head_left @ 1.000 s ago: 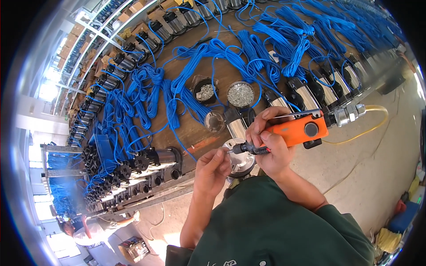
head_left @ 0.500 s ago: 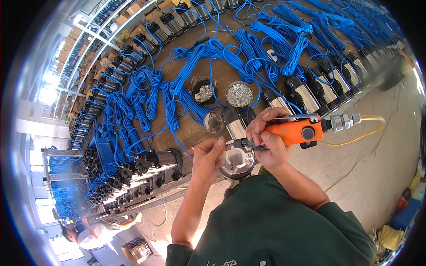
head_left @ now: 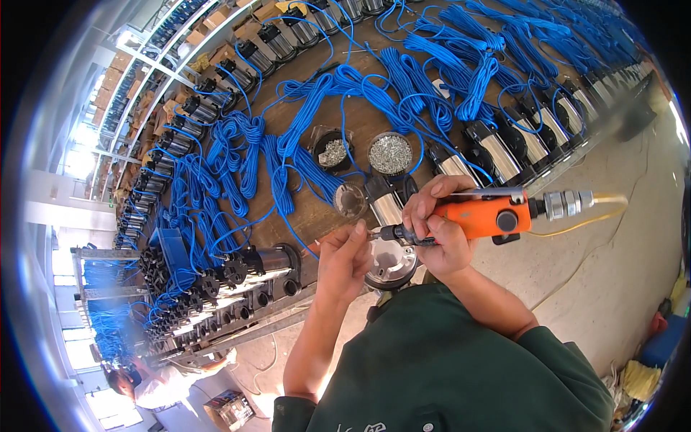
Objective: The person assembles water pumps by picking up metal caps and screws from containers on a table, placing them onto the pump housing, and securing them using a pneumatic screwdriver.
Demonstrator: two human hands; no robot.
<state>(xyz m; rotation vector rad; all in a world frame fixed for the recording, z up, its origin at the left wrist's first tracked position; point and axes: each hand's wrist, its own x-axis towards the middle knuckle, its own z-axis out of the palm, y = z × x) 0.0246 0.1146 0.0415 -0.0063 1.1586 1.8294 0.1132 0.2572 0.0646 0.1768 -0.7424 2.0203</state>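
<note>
Over by the table, the right hand has its grip wrapped around an orange driver, bit pointing toward the left hand. Whether that left grip clasps anything, I can't tell.

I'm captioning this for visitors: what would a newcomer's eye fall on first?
Probably the bright orange tool, held in the right grip, right of centre. Next, the blue cable bundles spread across the bench, and a round tub of small metal pieces above the picture's centre.
</note>
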